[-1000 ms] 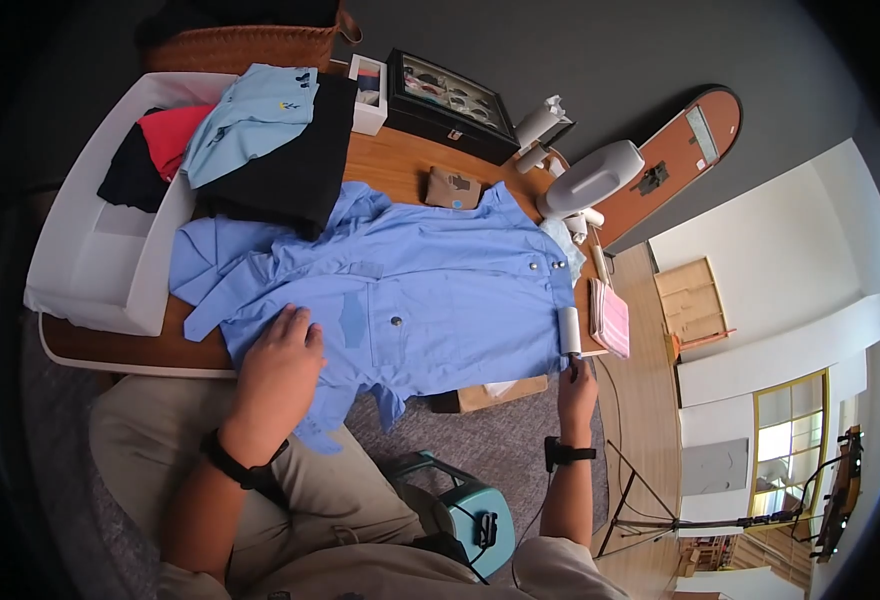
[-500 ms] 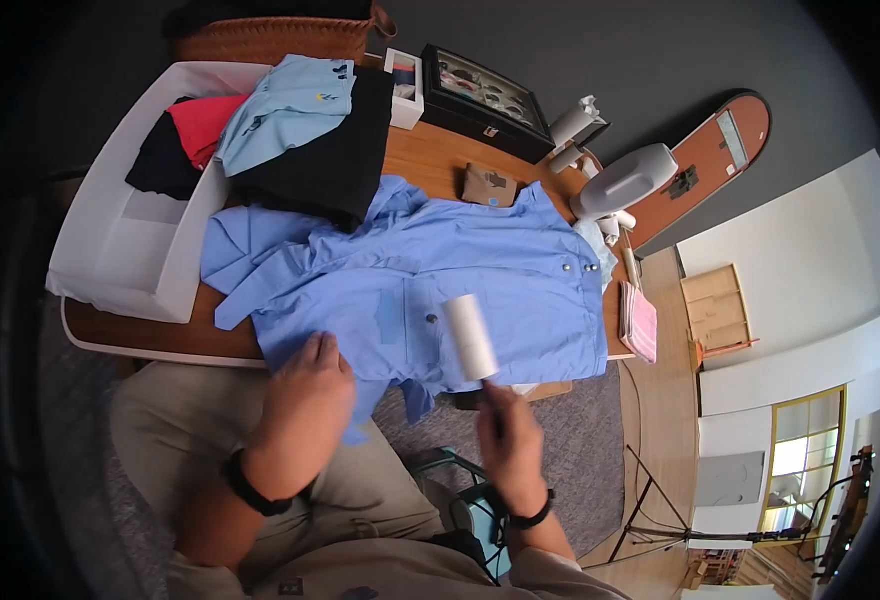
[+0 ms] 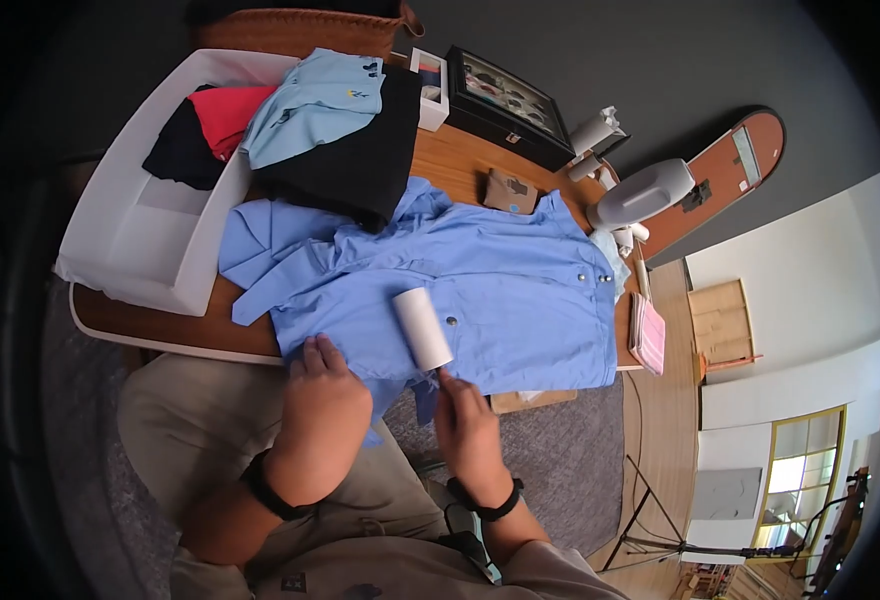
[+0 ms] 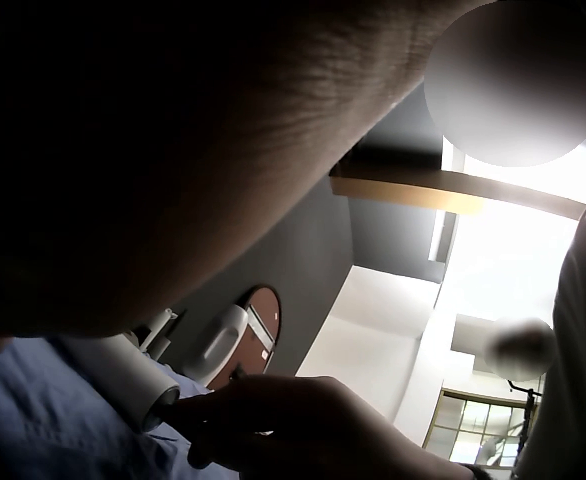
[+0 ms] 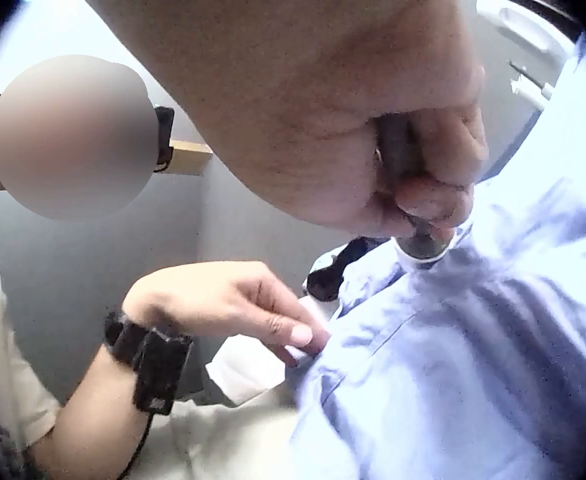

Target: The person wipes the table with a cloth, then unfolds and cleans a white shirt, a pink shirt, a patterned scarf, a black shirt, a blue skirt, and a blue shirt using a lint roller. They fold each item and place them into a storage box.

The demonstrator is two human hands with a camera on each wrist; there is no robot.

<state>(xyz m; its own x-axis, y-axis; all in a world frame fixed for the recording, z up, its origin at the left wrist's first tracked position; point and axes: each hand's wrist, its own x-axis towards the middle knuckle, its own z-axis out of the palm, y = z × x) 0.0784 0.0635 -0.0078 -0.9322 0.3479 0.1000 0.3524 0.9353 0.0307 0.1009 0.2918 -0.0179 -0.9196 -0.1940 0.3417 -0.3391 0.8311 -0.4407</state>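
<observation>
A light blue garment [image 3: 520, 290] lies spread over the table, its lower edge hanging off the front. My right hand [image 3: 470, 435] grips the dark handle of a white lint roller [image 3: 423, 328], whose cylinder lies over the garment left of a round snap. In the right wrist view the right hand [image 5: 373, 130] has its fingers curled round that handle. My left hand [image 3: 326, 410] rests on the garment's near edge, fingers extended; the right wrist view shows this hand [image 5: 233, 305] with its fingertips on the blue cloth [image 5: 453, 370]. The left wrist view shows the roller [image 4: 123, 380] too.
A white box [image 3: 140, 240] with red and black clothes stands at the left; folded black trousers [image 3: 350, 170] and a light blue garment [image 3: 315, 110] lie across its side. Behind are a glass-lidded case [image 3: 510, 105] and a brown pouch [image 3: 510, 190]. A pink cloth [image 3: 647, 335] sits at the right edge.
My right hand has moved left with the roller, from the garment's far right edge to its left-middle part. The left hand stays on the near edge. The head view has shifted.
</observation>
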